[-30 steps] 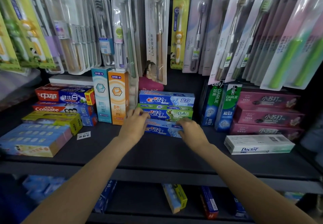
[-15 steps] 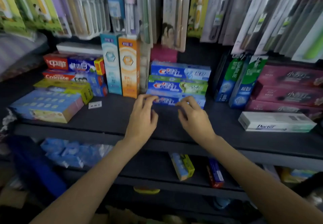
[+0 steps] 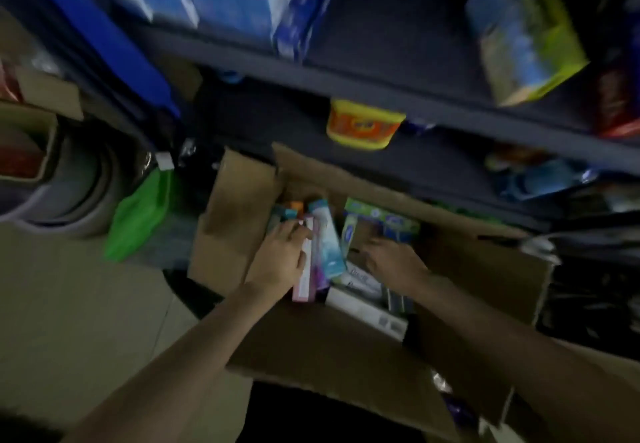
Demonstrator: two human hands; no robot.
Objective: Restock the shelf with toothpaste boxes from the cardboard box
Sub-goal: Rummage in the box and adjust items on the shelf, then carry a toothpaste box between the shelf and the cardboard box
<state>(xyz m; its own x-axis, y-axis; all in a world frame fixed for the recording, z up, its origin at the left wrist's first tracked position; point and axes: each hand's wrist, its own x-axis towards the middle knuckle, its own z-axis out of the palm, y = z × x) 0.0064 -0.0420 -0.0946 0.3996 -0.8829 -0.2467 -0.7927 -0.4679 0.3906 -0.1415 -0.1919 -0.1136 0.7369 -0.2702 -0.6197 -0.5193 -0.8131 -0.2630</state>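
Item: restocking cycle, pick-up stage.

Change: half a second ago both hands rested at the stacked toothpaste on the upper shelf; the view has since swung down and both hands are inside the open cardboard box (image 3: 311, 349) on the floor. Judgement: one placement is finished and the next fetch has begun.

Left hand (image 3: 278, 259): its grip curls round a pink toothpaste box (image 3: 304, 283); a light blue toothpaste box (image 3: 327, 248) lies just beside it, towards the right hand.

Right hand (image 3: 394, 262): fingers reach down among the green-and-blue toothpaste boxes (image 3: 384, 219) beyond its knuckles; motion blur leaves it unclear whether this grip is spread or pinching.

Further stock: a white toothpaste box (image 3: 363, 307) lies between and below the two hands.

Shelf (image 3: 450, 107): its lower boards run above the hands, with a yellow tub (image 3: 363, 124) at one edge.

Obscured: all labels are blurred; the box floor is hidden under the hands; the upper shelf is out of view.
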